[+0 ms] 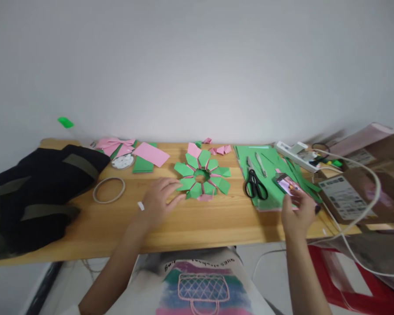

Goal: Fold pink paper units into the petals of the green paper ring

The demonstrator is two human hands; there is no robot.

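Note:
A ring of folded green and pink paper [194, 190] lies on the wooden table [197, 227]. My left hand [159, 197] is at its left side, fingers apart, fingertips touching or almost touching the green petals. On the right, my right hand [298, 212] is over the lower edge of a phone [287, 183] with a lit screen, its fingers bent; whether they grip the phone I cannot tell. The phone rests on green paper sheets [269, 204], beside black-handled scissors [256, 188] and a pale cutter [260, 164].
Dark cloth [46, 188] covers the left end. Near it are a tape ring [109, 190], a white disc [122, 161] and pink paper [151, 154]. At right are a power strip [297, 156], cardboard boxes [357, 192] and a looping white cable [377, 188].

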